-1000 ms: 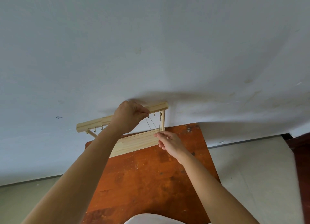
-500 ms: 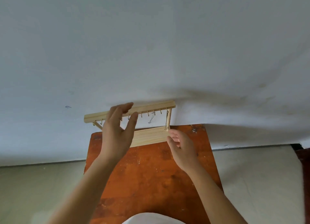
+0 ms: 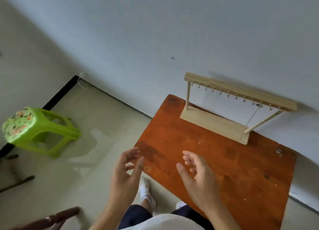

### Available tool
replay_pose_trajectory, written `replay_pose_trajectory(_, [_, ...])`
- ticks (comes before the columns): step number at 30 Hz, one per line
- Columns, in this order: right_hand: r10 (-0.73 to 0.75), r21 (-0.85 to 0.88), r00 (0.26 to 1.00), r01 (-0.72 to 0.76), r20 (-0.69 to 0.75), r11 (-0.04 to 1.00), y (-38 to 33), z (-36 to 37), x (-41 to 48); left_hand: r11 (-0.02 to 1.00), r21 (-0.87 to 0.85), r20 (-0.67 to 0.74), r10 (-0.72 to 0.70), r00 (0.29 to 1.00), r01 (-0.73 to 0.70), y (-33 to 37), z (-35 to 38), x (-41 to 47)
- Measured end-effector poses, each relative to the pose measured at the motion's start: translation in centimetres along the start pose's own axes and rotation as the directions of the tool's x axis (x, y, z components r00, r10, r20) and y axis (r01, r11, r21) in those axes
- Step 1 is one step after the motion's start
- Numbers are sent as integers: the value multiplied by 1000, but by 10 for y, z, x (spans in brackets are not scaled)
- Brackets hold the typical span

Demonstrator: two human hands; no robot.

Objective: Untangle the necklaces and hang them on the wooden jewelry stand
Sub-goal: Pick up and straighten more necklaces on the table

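Hands are raised in front of the person, palms turned toward each other. The left hand (image 3: 124,171) is just beside the near left edge of the orange-brown wooden worktop (image 3: 241,174); its fingers are loosely spread and hold nothing. The right hand (image 3: 198,176) is above the worktop, fingers slightly curled, apart and empty. The wooden jewelry stand (image 3: 212,123) stands at the far side of the worktop, by the wall. 1 thin necklace (image 3: 253,116) hangs from a hook near the right end of its top bar. A green plastic stool (image 3: 34,131) stands on the floor at the left.

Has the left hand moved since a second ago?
Yes. The left hand has drawn back from the top bar of the wooden jewelry stand to the near edge of the table.
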State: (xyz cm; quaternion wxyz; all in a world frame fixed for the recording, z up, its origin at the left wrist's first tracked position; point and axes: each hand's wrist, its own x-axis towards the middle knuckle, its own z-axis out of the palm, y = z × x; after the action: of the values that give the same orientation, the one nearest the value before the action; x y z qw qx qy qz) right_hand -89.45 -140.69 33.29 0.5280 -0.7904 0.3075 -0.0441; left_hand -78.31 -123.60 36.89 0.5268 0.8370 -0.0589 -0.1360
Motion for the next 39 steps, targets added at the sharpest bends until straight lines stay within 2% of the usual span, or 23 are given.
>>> replay_pose_trajectory(4, [-174,-36,981,177,87,983,-66,46,20,998,-65,-200,5,980,-18,-2,-77,10])
replay_pose_trajectory(9, [-310,16,932,312,190,950,-150,143,19,991,-119,-398,7,917,-59,-38,-198,11])
replay_pose_trajectory(13, [-314,25,905,321,287,947,-193,252,8,986,-167,-518,-88,851,0,-103,-291,5])
replay_pose_trajectory(18, [-330,-38,799,402,503,915,-234,366,2,961,-263,-650,-242,721,85,-161,-383,0])
replay_pose_trajectory(24, [-391,17,731,461,560,887,-304,450,18,946,-315,-731,-291,617,73,-175,-476,26])
replay_pose_trajectory(26, [-403,31,676,491,617,871,-330,529,52,939,-331,-781,-328,532,93,-209,-531,64])
replay_pose_trajectory(28, [-394,45,675,473,624,880,-344,546,55,933,-349,-759,-336,557,88,-207,-545,78])
replay_pose_trajectory(32, [-415,70,597,514,687,855,-385,663,105,908,-393,-793,-415,446,146,-244,-613,144])
replay_pose_trajectory(35, [-407,105,504,523,762,846,-437,741,130,880,-442,-801,-474,365,172,-254,-669,185])
replay_pose_trajectory(39, [-423,157,308,621,852,768,-515,832,144,869,-467,-837,-494,236,164,-255,-745,216])
